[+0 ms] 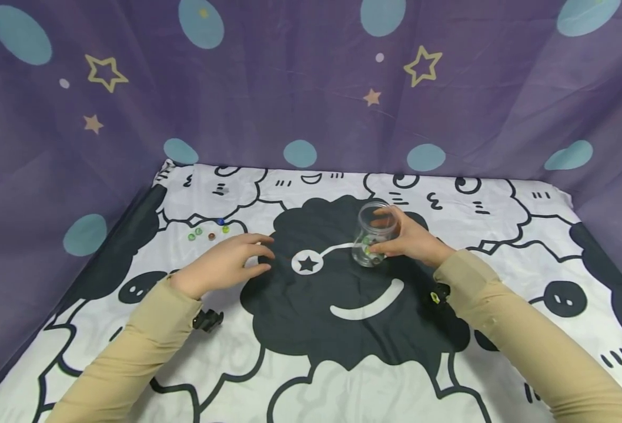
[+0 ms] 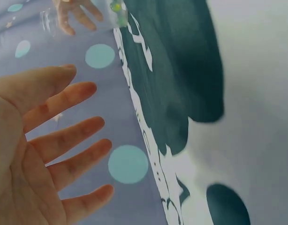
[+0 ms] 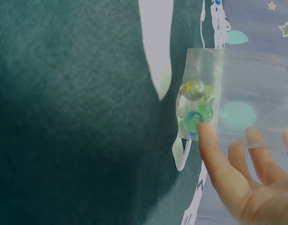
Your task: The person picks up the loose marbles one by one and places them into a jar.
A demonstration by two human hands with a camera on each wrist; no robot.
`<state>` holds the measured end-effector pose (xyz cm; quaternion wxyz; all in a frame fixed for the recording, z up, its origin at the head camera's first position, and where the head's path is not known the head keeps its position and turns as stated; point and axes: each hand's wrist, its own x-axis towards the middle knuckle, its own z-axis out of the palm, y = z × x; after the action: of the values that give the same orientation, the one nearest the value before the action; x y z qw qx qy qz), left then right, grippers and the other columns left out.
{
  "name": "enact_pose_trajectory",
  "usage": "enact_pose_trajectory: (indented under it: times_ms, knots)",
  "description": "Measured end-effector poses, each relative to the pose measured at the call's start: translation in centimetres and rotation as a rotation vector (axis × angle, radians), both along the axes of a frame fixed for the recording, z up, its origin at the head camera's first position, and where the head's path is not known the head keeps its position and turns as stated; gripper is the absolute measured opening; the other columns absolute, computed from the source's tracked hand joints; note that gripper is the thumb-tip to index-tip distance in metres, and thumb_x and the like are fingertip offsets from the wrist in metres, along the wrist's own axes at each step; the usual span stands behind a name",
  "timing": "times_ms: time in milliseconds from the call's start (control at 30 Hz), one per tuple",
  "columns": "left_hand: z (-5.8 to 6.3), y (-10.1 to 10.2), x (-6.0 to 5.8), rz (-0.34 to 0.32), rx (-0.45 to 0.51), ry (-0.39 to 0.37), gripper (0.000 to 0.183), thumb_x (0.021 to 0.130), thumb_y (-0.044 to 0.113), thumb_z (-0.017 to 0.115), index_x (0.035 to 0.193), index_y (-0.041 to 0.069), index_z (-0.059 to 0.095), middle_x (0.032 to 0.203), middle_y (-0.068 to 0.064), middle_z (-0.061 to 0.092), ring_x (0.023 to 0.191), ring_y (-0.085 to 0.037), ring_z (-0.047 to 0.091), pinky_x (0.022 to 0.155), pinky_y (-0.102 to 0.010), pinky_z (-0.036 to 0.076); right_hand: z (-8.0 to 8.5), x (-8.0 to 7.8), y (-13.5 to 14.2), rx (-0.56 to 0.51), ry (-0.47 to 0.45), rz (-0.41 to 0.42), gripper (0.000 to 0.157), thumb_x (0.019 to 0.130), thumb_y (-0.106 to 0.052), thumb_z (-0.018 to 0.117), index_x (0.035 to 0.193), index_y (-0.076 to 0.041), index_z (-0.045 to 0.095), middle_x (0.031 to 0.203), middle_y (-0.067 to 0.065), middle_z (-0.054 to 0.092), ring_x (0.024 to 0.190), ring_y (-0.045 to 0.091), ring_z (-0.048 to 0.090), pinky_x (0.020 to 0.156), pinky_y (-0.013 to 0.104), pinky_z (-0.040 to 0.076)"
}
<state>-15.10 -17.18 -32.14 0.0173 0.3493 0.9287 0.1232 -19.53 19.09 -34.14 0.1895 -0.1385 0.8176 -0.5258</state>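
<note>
A clear jar [image 1: 362,226] stands upright over the black sheep face, its open mouth upward. Several marbles [image 3: 193,89], green, yellow and blue in clear glass, lie at its bottom. My right hand [image 1: 415,238] grips the jar from the right, fingers behind it and thumb along the near side. Whether the base touches the cloth I cannot tell. To the left, my left hand [image 1: 226,261] hovers with relaxed, spread fingers and holds nothing. Beyond it lie several loose marbles on the cloth: green ones [image 1: 191,237], a blue one [image 1: 221,222], a yellow-green one [image 1: 226,229] and a brown one [image 1: 211,236].
The table is covered by a black and white cartoon cloth [image 1: 364,335] with some folds. A purple curtain [image 1: 300,88] with stars and blue ovals hangs behind it and at both sides. Dark devices [image 1: 207,320] sit at both wrists.
</note>
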Motion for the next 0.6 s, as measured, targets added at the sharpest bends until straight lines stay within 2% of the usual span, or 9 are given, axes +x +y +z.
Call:
enact_pose_trajectory:
  times_ms: [267, 367, 467, 600]
  knots:
    - [0.5, -1.8, 0.1, 0.031, -0.016, 0.017, 0.02, 0.087, 0.016, 0.068, 0.105, 0.008, 0.071, 0.129, -0.017, 0.057, 0.114, -0.034, 0.057, 0.09, -0.049, 0.05, 0.1, 0.0, -0.1, 0.0, 0.003, -0.007, 0.081, 0.078, -0.012, 0.077, 0.143, -0.012, 0.029, 0.142, 0.015, 0.043, 0.089, 0.018, 0.062, 0.078, 0.043, 0.057]
    - [0.8, -2.8, -0.1, 0.043, -0.017, 0.047, 0.021, 0.088, 0.016, 0.067, 0.106, 0.007, 0.071, 0.128, -0.019, 0.057, 0.112, -0.036, 0.058, 0.088, -0.05, 0.05, 0.1, 0.0, -0.1, 0.005, 0.001, -0.011, 0.08, 0.079, -0.012, 0.077, 0.143, -0.012, 0.029, 0.142, 0.014, 0.043, 0.089, 0.017, 0.062, 0.077, 0.043, 0.057]
    - [1.4, -3.6, -0.3, 0.059, -0.019, 0.068, 0.021, 0.088, 0.015, 0.066, 0.106, 0.005, 0.07, 0.128, -0.021, 0.057, 0.113, -0.039, 0.057, 0.092, -0.051, 0.049, 0.2, 0.1, -0.1, 0.006, -0.001, -0.011, 0.08, 0.079, -0.011, 0.077, 0.143, -0.012, 0.029, 0.142, 0.014, 0.043, 0.089, 0.017, 0.061, 0.078, 0.043, 0.057]
    - [2.0, -4.5, -0.3, 0.105, -0.032, 0.058, 0.021, 0.089, 0.016, 0.065, 0.106, 0.005, 0.07, 0.131, -0.021, 0.055, 0.118, -0.04, 0.053, 0.095, -0.053, 0.047, 0.2, 0.1, -0.1, 0.005, -0.001, -0.01, 0.08, 0.079, -0.011, 0.077, 0.143, -0.012, 0.029, 0.142, 0.015, 0.042, 0.088, 0.018, 0.061, 0.078, 0.043, 0.057]
